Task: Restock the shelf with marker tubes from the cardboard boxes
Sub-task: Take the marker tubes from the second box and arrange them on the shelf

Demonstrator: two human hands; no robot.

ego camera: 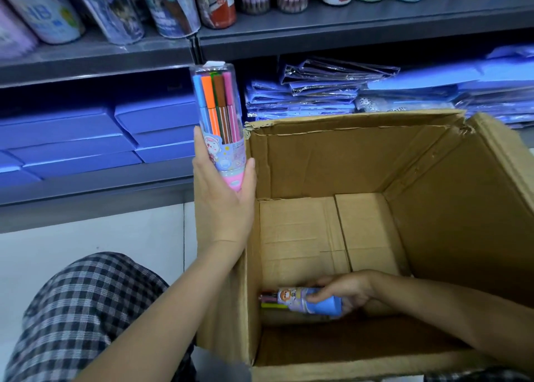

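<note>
Left grip (pixel 224 199) curled round one pink-based marker tube (pixel 220 121), upright beside the cardboard box (pixel 476 208). Right grip (pixel 344 293) clasping one blue-based tube (pixel 306 300) lying inside. White floor (pixel 86 251); two grey shelves (pixel 346 23) behind.

Pink-capped marker tube (pixel 219 121) upright, blue-capped tube (pixel 306 300) lying in cardboard box (pixel 318 156)

Marker tube (pixel 218 112): clear glossy plastic. Box (pixel 332 162): matt brown cardboard, creased. Shelf (pixel 346 31): smooth grey metal. Trousers (pixel 81 309): checked cloth.
</note>
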